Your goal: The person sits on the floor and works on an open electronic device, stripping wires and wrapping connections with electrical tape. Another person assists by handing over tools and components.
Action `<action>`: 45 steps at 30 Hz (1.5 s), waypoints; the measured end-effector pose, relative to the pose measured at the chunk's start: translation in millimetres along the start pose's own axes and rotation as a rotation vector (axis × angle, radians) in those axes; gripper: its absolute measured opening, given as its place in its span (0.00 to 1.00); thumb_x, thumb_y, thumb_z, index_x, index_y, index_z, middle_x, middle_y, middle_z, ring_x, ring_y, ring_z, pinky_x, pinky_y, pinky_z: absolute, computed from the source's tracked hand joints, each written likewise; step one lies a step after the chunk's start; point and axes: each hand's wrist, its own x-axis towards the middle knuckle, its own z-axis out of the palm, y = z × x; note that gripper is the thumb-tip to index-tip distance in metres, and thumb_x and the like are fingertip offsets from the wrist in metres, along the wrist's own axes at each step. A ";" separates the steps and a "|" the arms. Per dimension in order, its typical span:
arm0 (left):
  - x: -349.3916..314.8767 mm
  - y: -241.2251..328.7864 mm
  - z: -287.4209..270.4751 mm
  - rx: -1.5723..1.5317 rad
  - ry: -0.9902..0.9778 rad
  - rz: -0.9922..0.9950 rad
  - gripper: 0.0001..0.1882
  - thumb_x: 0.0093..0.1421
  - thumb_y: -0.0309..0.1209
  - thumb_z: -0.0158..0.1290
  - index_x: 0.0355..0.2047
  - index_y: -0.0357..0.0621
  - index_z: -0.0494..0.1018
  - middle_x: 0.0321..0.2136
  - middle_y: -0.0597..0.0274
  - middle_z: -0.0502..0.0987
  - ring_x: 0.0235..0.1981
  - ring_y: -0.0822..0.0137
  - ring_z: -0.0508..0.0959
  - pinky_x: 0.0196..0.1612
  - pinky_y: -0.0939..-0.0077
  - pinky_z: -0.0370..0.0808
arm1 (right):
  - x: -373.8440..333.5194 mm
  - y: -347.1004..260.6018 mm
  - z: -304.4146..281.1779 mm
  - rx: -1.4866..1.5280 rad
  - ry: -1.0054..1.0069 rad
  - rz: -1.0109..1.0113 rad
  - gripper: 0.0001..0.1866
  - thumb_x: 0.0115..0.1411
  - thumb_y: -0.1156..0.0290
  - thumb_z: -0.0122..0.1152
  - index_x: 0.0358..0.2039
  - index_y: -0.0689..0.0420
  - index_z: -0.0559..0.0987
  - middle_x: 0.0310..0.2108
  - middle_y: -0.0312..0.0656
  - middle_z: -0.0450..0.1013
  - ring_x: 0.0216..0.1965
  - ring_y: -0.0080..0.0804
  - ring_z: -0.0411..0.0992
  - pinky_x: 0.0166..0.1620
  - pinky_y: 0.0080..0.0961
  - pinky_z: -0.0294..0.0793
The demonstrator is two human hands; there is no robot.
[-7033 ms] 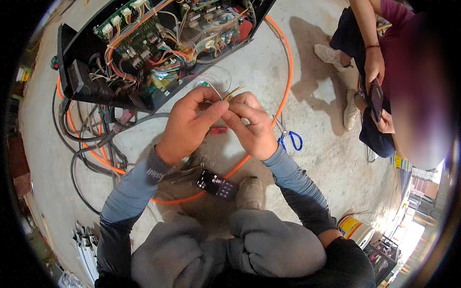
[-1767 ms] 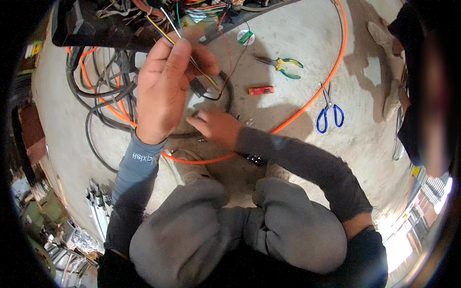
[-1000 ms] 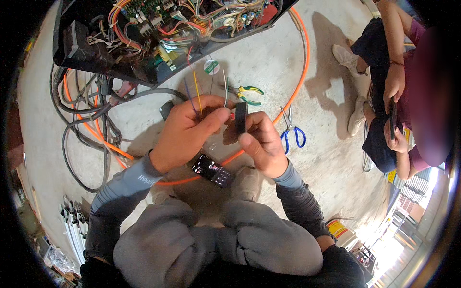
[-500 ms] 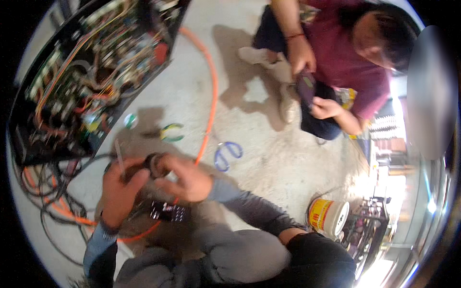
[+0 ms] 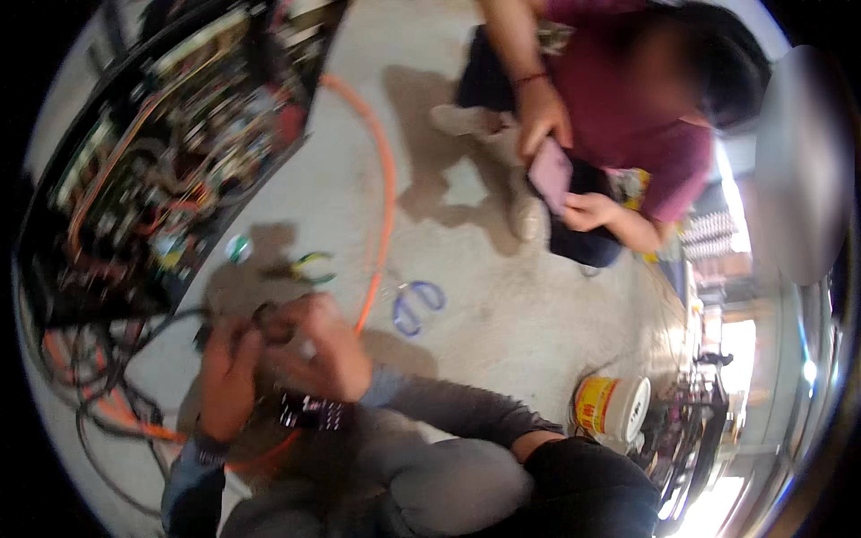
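My left hand (image 5: pixel 226 381) is closed, fingers pointing up, close beside my right. What its fingertips hold is hidden and blurred. My right hand (image 5: pixel 325 350) is curled around a dark ring-shaped piece (image 5: pixel 266 316), which pokes out at the fingertips; motion blur hides its exact kind. On the floor just beyond lie green-and-yellow-handled pliers (image 5: pixel 312 267) and a small round green-and-white roll (image 5: pixel 239 249). Blue-handled scissors (image 5: pixel 418 307) rest farther right. Below my hands is a dark piece with several bright spots (image 5: pixel 311 412), partly covered by my right hand.
A large open black case (image 5: pixel 179 170) full of circuit boards and wires stands at the left. An orange hose (image 5: pixel 386 179) curves across the floor. Black cables (image 5: pixel 108 359) tangle at lower left. A co-worker (image 5: pixel 619 99) crouches opposite, holding a phone-like slab (image 5: pixel 551 175). A white-and-yellow bucket (image 5: pixel 613 406) stands right.
Both hands have shifted slightly down and stay together. The thin pale stick by my left hand no longer shows. The co-worker's slab has tilted, its lighter face now showing.
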 end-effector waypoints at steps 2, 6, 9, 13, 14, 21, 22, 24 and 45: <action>2.4 -10.4 2.6 0.081 0.021 0.111 0.12 0.73 0.32 0.51 0.51 0.37 0.74 0.44 0.52 0.79 0.45 0.59 0.79 0.52 0.65 0.74 | -5.1 -3.1 5.4 -0.027 0.024 0.044 0.29 0.58 0.71 0.72 0.59 0.60 0.76 0.45 0.55 0.74 0.45 0.54 0.73 0.46 0.45 0.74; -2.4 -9.3 2.5 0.069 -0.004 0.251 0.11 0.71 0.29 0.53 0.49 0.36 0.73 0.44 0.50 0.78 0.46 0.54 0.78 0.54 0.64 0.72 | -3.1 -12.7 4.7 -0.057 -0.032 0.031 0.24 0.57 0.76 0.72 0.55 0.59 0.80 0.41 0.50 0.79 0.41 0.50 0.76 0.43 0.42 0.74; -6.2 -14.1 -3.1 0.069 -0.038 0.313 0.10 0.72 0.31 0.54 0.47 0.38 0.74 0.42 0.56 0.77 0.44 0.63 0.77 0.52 0.66 0.73 | 3.8 -26.1 -3.0 -0.042 -0.127 0.134 0.19 0.58 0.77 0.71 0.51 0.59 0.82 0.37 0.47 0.80 0.38 0.47 0.75 0.44 0.39 0.73; -4.3 -14.7 1.4 -0.059 0.001 0.135 0.09 0.73 0.31 0.53 0.46 0.39 0.74 0.44 0.61 0.76 0.41 0.69 0.75 0.49 0.71 0.74 | 11.3 -10.1 -4.6 0.050 -0.152 0.136 0.13 0.61 0.76 0.69 0.46 0.59 0.83 0.35 0.45 0.78 0.38 0.44 0.73 0.44 0.37 0.72; -3.8 -12.9 2.6 -0.059 -0.021 0.137 0.09 0.74 0.32 0.52 0.48 0.40 0.73 0.44 0.62 0.76 0.41 0.70 0.75 0.48 0.72 0.74 | 10.3 -7.4 -5.7 0.064 -0.140 0.153 0.11 0.62 0.76 0.69 0.45 0.59 0.83 0.34 0.45 0.78 0.38 0.43 0.72 0.44 0.36 0.72; -10.5 -2.3 22.4 -0.322 -0.053 0.026 0.15 0.79 0.39 0.42 0.58 0.44 0.65 0.42 0.67 0.74 0.33 0.77 0.68 0.38 0.79 0.69 | 15.8 7.1 -17.9 0.194 -0.082 0.332 0.07 0.68 0.73 0.65 0.43 0.61 0.79 0.35 0.40 0.75 0.39 0.30 0.72 0.45 0.27 0.72; -10.6 -3.0 24.4 -0.366 -0.032 -0.023 0.16 0.79 0.40 0.41 0.58 0.44 0.65 0.41 0.67 0.74 0.31 0.78 0.66 0.36 0.80 0.68 | 17.8 6.7 -18.0 0.240 -0.068 0.361 0.07 0.68 0.73 0.65 0.44 0.61 0.79 0.36 0.39 0.75 0.40 0.28 0.71 0.45 0.26 0.72; -9.9 -11.8 21.2 -0.398 -0.041 -0.029 0.15 0.80 0.42 0.40 0.54 0.45 0.65 0.37 0.69 0.72 0.30 0.78 0.65 0.34 0.80 0.66 | 21.9 4.1 -17.1 0.339 -0.040 0.419 0.07 0.70 0.73 0.64 0.45 0.61 0.78 0.37 0.37 0.74 0.40 0.24 0.71 0.45 0.24 0.73; -5.4 -14.0 13.7 -0.256 -0.117 0.063 0.11 0.77 0.37 0.47 0.49 0.43 0.70 0.34 0.72 0.70 0.34 0.80 0.66 0.38 0.81 0.68 | 30.6 -13.7 1.0 0.889 0.087 0.483 0.25 0.60 0.86 0.69 0.57 0.61 0.73 0.46 0.37 0.77 0.45 0.22 0.73 0.49 0.21 0.73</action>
